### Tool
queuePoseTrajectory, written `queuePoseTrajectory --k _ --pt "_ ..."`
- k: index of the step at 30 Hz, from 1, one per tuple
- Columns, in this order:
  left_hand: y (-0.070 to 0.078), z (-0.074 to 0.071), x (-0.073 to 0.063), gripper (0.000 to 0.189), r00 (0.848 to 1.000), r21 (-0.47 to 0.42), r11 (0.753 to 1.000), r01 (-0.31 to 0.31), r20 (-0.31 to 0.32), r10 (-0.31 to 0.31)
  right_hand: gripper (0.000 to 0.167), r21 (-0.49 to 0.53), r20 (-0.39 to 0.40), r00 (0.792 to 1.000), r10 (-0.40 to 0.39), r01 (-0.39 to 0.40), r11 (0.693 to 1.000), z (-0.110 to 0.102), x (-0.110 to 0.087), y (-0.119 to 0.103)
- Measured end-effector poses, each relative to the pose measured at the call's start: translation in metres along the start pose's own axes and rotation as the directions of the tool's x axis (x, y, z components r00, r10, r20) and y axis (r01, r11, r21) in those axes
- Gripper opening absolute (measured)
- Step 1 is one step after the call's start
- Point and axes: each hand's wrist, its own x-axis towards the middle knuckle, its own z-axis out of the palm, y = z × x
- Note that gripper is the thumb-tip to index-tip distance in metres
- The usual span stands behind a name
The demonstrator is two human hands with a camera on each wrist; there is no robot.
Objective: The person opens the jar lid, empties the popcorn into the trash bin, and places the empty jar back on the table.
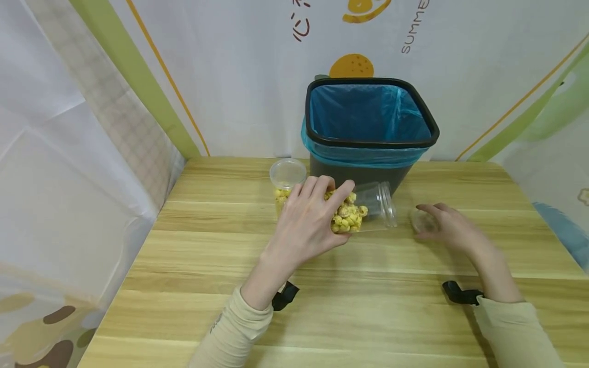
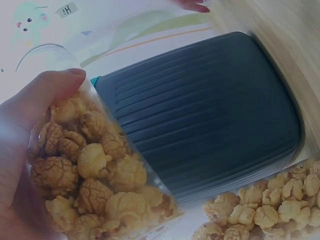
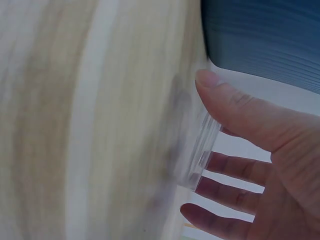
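Observation:
My left hand grips a clear plastic jar of yellow-brown popcorn. The jar lies tipped on its side in the air, its lidless mouth toward the right, and the popcorn sits in the bottom half. In the left wrist view the thumb presses along the jar's wall. My right hand is low over the table at the right, thumb and fingers around the edge of a clear round lid. That lid is at the tabletop; whether it rests fully there is hard to tell.
A dark bin with a blue liner stands at the table's back, behind the tipped jar. Left of it is a second, lidded popcorn jar, partly hidden by my left hand. Printed curtains surround the wooden table.

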Motion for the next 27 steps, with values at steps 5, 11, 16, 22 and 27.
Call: queuePoseTrajectory --k 5,11,16,22,27 --pt "-0.001 0.000 0.000 0.084 1.000 -0.008 1.000 -0.003 0.001 0.003 0.085 -0.038 0.010 1.000 -0.007 0.008 0.999 0.005 0.002 0.000" --pt "0.000 -0.001 0.000 0.083 1.000 0.001 1.000 -0.005 0.011 0.005 0.085 -0.052 -0.005 1.000 -0.027 0.026 0.998 0.010 0.004 0.001" --pt "0.000 -0.002 0.000 0.082 1.000 0.004 1.000 -0.006 0.013 0.006 0.084 -0.048 -0.022 0.999 -0.036 0.035 0.998 0.013 0.004 0.002" --pt "0.000 -0.002 0.000 0.082 1.000 0.003 1.000 -0.001 0.012 0.001 0.086 -0.046 -0.048 0.998 -0.052 0.049 0.998 0.014 0.005 0.005" --pt "-0.001 -0.002 0.000 0.082 1.000 -0.002 1.000 0.003 0.006 -0.003 0.089 -0.012 -0.055 0.998 -0.029 0.029 1.000 0.013 0.006 0.004"
